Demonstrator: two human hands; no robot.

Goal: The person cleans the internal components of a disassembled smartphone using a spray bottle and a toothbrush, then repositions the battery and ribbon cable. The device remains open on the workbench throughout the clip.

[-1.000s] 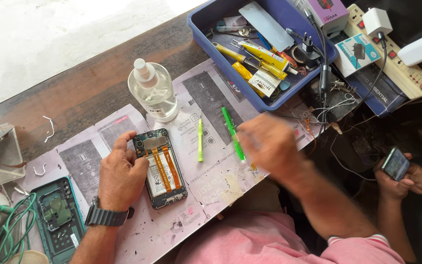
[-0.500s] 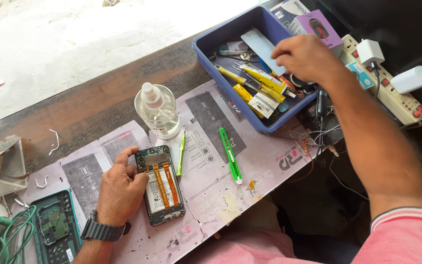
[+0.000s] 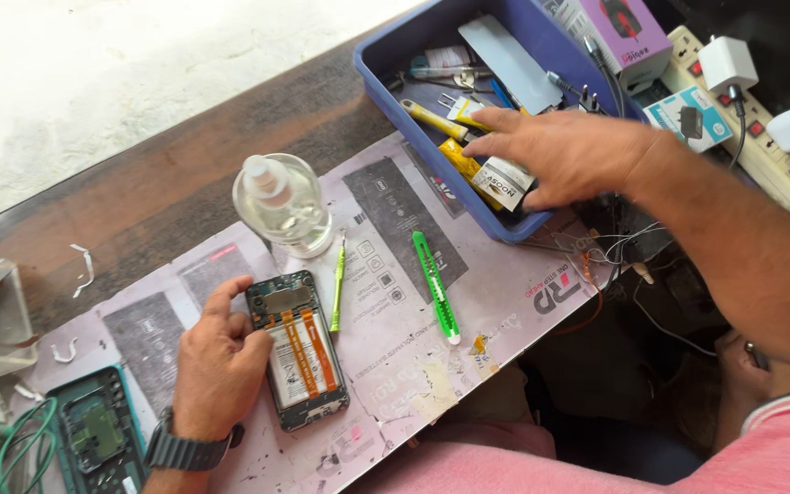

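An opened phone [image 3: 298, 349] with its back off lies on the paper-covered bench, battery with orange strips showing. My left hand [image 3: 218, 362], a dark watch on its wrist, rests on the phone's left edge and steadies it. My right hand [image 3: 561, 154] reaches into the blue plastic tray [image 3: 393, 44], fingers spread over yellow-handled tools [image 3: 432, 118] and a small labelled pack [image 3: 503, 181]. It holds nothing that I can see. A thin green screwdriver [image 3: 337, 285] and a green utility knife [image 3: 436, 285] lie just right of the phone.
A clear round bottle [image 3: 282, 203] stands behind the phone. A second green phone frame [image 3: 98, 432] and green wires [image 3: 2, 446] lie at the left. A power strip [image 3: 765, 137] with chargers, small boxes [image 3: 621, 27] and tangled wires [image 3: 614, 240] sit right of the tray.
My right hand left the green knife, went up over the tray's far right side, and has now come down onto the tools inside. The left hand stays on the phone.
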